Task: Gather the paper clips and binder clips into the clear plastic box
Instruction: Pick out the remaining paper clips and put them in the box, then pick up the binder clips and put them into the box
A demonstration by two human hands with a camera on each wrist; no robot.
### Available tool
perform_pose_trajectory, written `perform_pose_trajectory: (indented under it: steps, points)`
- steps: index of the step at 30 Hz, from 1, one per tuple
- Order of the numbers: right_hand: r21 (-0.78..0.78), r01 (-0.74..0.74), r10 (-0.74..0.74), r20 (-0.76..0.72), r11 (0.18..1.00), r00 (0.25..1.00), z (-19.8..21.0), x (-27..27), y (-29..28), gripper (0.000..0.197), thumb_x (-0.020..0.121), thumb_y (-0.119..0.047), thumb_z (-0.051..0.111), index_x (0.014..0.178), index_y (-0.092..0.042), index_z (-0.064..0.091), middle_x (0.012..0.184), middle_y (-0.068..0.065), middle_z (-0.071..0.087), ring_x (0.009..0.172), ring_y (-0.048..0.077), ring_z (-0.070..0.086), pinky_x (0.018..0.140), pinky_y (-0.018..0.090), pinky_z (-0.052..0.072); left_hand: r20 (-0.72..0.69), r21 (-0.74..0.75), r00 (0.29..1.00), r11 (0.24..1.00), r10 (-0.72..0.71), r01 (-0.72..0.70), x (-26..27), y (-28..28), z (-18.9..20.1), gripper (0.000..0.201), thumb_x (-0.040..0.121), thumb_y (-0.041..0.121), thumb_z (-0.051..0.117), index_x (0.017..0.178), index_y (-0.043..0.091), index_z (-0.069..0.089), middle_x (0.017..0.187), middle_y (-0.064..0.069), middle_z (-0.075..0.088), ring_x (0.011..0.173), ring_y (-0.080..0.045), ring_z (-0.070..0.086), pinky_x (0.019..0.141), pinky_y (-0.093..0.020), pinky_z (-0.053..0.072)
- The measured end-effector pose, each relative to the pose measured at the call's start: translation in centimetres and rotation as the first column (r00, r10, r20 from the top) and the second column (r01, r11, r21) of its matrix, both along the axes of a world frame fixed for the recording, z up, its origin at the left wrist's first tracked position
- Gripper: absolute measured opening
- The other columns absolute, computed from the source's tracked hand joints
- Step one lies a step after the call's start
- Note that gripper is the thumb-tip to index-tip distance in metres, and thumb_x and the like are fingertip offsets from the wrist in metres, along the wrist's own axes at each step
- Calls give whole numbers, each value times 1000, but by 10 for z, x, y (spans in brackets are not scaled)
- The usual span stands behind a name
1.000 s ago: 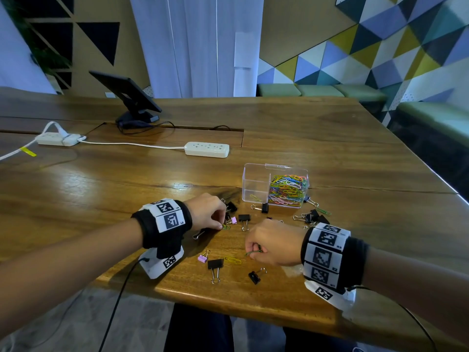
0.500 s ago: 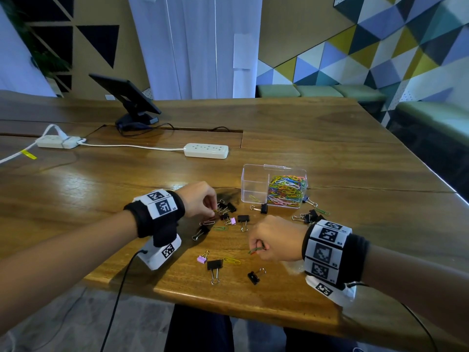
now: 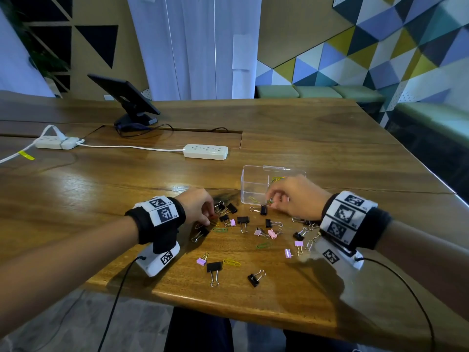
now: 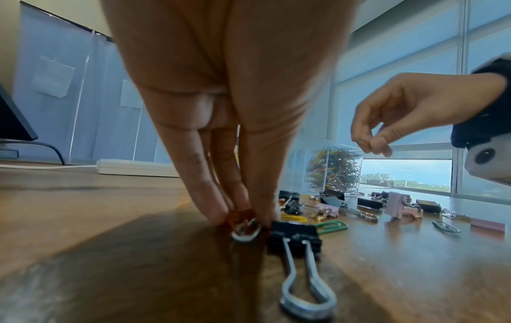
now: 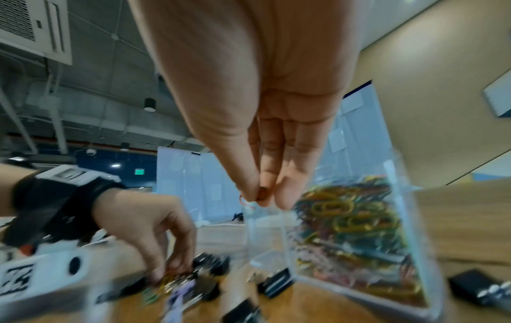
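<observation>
– Right hand (image 3: 295, 196)?
– Pinching a small paper clip (image 5: 247, 202) (colour unclear); the clear plastic box (image 3: 253, 185) sits at its eleven o'clock, just beside the fingertips.
– Left hand (image 3: 199, 208)?
– Pinching an orange clip (image 4: 240, 218) on the table (image 3: 330, 158), farther from the box. No writing is readable.

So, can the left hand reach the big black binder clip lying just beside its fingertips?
Probably yes: the left hand pinches an orange clip right next to the black binder clip, nothing between.
</observation>
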State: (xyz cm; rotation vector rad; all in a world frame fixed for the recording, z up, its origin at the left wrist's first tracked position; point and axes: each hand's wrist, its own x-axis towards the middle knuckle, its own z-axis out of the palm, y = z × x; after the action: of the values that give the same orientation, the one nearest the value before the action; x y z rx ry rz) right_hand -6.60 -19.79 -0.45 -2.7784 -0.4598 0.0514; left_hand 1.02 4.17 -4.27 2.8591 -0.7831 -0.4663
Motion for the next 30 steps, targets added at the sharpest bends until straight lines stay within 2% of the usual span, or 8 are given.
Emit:
perform_pose_trajectory:
  steps: [5, 9, 14, 17, 19, 24, 27, 30]
  points:
    - [85, 167, -179, 170, 982, 969, 13, 19, -29, 11, 85, -12, 62, 96, -14, 64, 76, -14, 57, 68, -2, 53, 77, 21, 50, 24, 13, 999, 1000, -27, 27, 0, -1, 3, 24, 78, 19, 74, 100, 11, 70, 99, -1, 70, 83, -9, 58, 73, -18, 43]
    - [83, 260, -273, 278, 962, 921, 8, 27, -44, 8, 86, -14, 61, 94, -14, 64, 85, -4, 65, 72, 8, 55, 71, 23, 47, 40, 96, 995, 992, -87, 82, 0, -5, 7, 23, 80, 22, 71, 102, 13, 70, 104, -1, 68, 88, -11, 57, 75, -19, 42]
    - [-77, 325, -281, 339, 943, 898, 2, 26, -47, 16, 92, -23, 52, 98, -15, 65, 90, 4, 67, 81, 21, 60, 72, 32, 48, 47, 306, 957, 916, -287, 260, -4, -11, 11, 28, 91, 20, 57, 118, 14, 58, 121, -4, 59, 112, -20, 55, 89, -27, 43]
    - [-73, 304, -263, 335, 950, 905, -2, 30, -51, 15, 89, -23, 56, 96, -19, 69, 99, 1, 66, 95, 21, 58, 81, 37, 49, 58, 362, 933, 878, -356, 312, -7, -13, 10, 28, 93, 16, 53, 121, 12, 54, 126, -7, 55, 117, -22, 51, 95, -31, 41]
    - [-57, 275, -241, 338, 960, 910, -6, 33, -54, 13, 88, -23, 58, 93, -20, 70, 100, 0, 66, 98, 18, 56, 84, 35, 48, 60, 356, 926, 874, -373, 329, -7, -14, 10, 26, 93, 14, 52, 119, 12, 54, 125, -7, 55, 116, -22, 52, 94, -30, 42]
    - [-41, 209, -193, 250, 977, 949, -10, 33, -53, 19, 91, -21, 55, 103, -18, 69, 104, -3, 69, 79, 2, 51, 75, 17, 37, 50, 319, 935, 893, -350, 317, -4, -13, 10, 26, 90, 15, 57, 116, 14, 56, 119, -4, 58, 108, -19, 54, 85, -26, 43]
    - [15, 205, -202, 236, 979, 951, -10, 32, -55, 23, 93, -15, 50, 107, -17, 68, 107, -2, 70, 74, 1, 53, 74, 17, 41, 36, 281, 950, 916, -309, 287, -2, -12, 11, 27, 87, 16, 60, 115, 16, 59, 118, -1, 61, 108, -17, 56, 85, -25, 44]
    - [136, 236, -265, 262, 962, 928, -5, 29, -61, 26, 91, -8, 47, 108, -15, 66, 106, -3, 67, 57, 5, 52, 60, 19, 47, 6, 197, 964, 945, -266, 260, 1, -10, 13, 24, 85, 14, 63, 108, 14, 64, 109, -2, 66, 94, -14, 58, 74, -18, 44]
